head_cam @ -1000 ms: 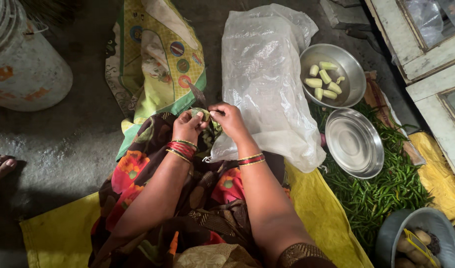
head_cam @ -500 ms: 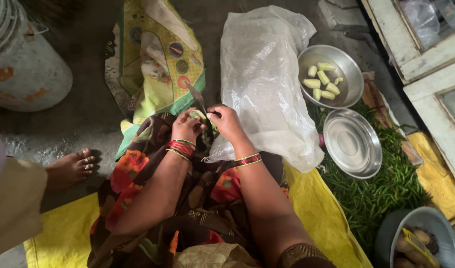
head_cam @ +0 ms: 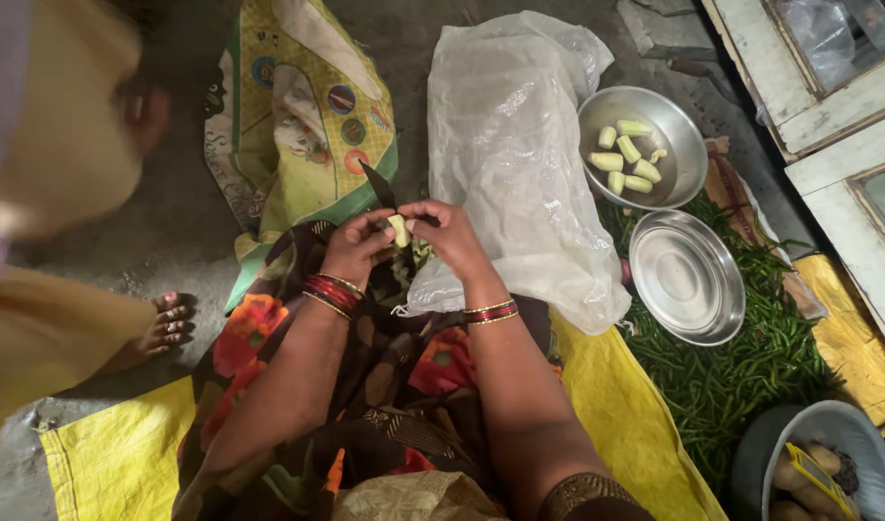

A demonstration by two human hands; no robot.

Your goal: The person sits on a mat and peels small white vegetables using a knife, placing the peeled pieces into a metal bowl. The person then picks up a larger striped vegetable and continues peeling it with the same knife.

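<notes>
Seated on the floor, a person's left hand [head_cam: 358, 249] and right hand [head_cam: 449, 232] close together on a pale vegetable piece [head_cam: 398, 230] at an upright blade [head_cam: 379, 186]. Several cut pieces [head_cam: 624, 154] already fill one bowl [head_cam: 684, 183]; green chillies [head_cam: 742, 371] lie heaped, uncut.

Single head camera looks steeply down, close over the lap
</notes>
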